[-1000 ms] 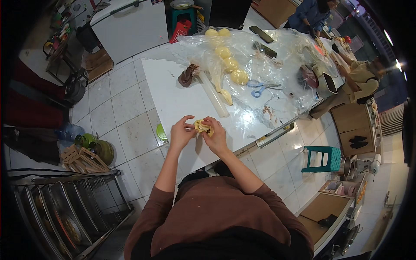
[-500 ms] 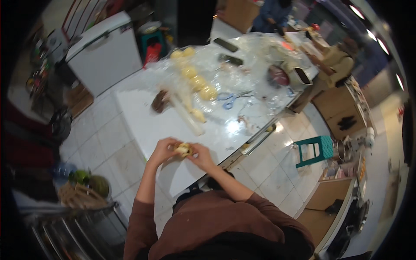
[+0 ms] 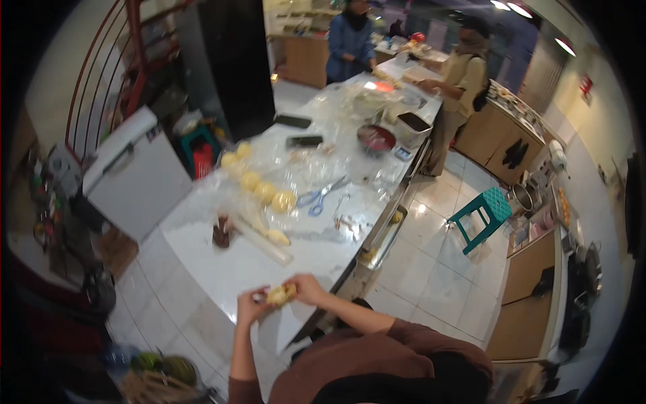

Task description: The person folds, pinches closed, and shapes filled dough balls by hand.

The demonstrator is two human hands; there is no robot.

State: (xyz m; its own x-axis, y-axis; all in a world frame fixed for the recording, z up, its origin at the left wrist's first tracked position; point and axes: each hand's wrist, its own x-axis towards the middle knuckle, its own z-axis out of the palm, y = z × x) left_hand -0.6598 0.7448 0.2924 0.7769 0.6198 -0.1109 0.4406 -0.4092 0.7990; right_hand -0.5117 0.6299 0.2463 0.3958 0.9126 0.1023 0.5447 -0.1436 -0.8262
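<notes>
Between my hands, over the near end of the white table (image 3: 195, 252), is a small piece of pale yellow dough (image 3: 278, 295). My left hand (image 3: 252, 306) grips its left end with bent fingers. On its other end, the fingers of my right hand (image 3: 306, 289) are closed. Just beyond lie a dark brown lump (image 3: 221, 232), a pale translucent rod (image 3: 259, 246) and a strip of yellow dough (image 3: 277, 237). Several yellow dough balls (image 3: 266, 192) sit under clear plastic farther off, beside blue-handled scissors (image 3: 316, 200).
Farther along the table are a dark red bowl (image 3: 375, 139), a metal container (image 3: 412, 124) and two dark flat objects, one being (image 3: 293, 121). Two people stand at its far end. A green stool (image 3: 481, 217) stands to the right, a white chest freezer (image 3: 138, 178) to the left.
The view has shifted, showing more of the far room. My hands still hold the dough, which now looks longer between them; the dark spot seen on it earlier no longer shows.
</notes>
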